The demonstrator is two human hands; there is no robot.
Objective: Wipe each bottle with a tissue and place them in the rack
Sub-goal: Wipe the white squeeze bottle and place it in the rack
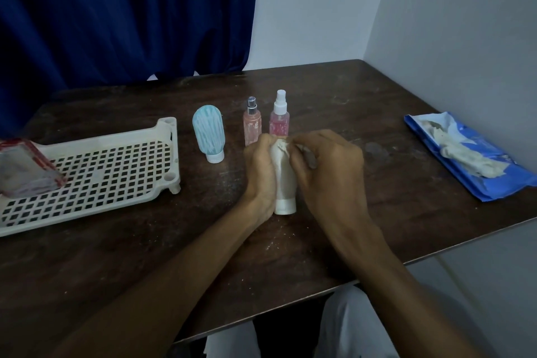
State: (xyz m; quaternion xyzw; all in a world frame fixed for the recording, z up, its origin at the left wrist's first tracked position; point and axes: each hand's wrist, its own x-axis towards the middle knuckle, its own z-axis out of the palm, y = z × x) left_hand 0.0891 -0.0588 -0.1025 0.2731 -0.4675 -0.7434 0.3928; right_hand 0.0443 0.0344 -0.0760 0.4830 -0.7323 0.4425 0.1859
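Item in hand: beige tube bottle (pixel 283 183), mid-tabletop (pixel 145 256), cap nearest the person, long axis running near to far. Left hand (pixel 260 174) wraps its side in a closed grip, apparently to steady it; right hand (pixel 325 166) pinches a tissue (pixel 281 146) against the far end, presumably wiping. Beyond, upright: blue bottle (pixel 208 132) cap-down, two pink spray bottles (pixel 252 125) (pixel 279 118). Rack (pixel 96 174) left, holding one item (pixel 24 167); tissue pack (pixel 462 154) right, within reach.
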